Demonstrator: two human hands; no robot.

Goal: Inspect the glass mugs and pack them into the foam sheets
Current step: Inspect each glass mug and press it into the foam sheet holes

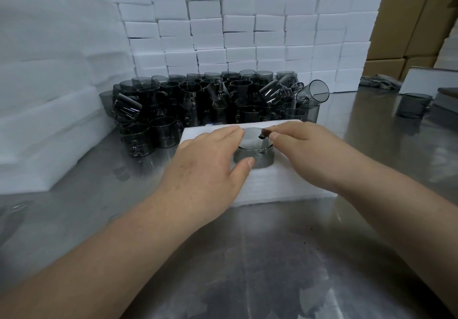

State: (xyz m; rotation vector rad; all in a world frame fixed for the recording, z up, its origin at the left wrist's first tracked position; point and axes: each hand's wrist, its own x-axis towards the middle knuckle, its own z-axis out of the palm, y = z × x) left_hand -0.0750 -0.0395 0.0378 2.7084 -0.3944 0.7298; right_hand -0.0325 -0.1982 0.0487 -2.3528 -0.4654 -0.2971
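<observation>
While both hands are working over the white foam sheet (272, 184) on the steel table (247, 256), one smoky grey glass mug (254, 145) is sitting upright in the sheet's round cut-out, its rim standing proud of the foam. The left hand (210, 165) is spanning the mug, fingers at the far rim and thumb on the near wall. The right hand (304, 150) is pinching the rim beside the small dark handle. I'd say this mug is just being seated. Behind the sheet a big heap of grey mugs (198, 100) is waiting, so most of the packing looks undone. Whether the stacked white foam blocks (247, 33) are holding mugs, I cannot tell.
</observation>
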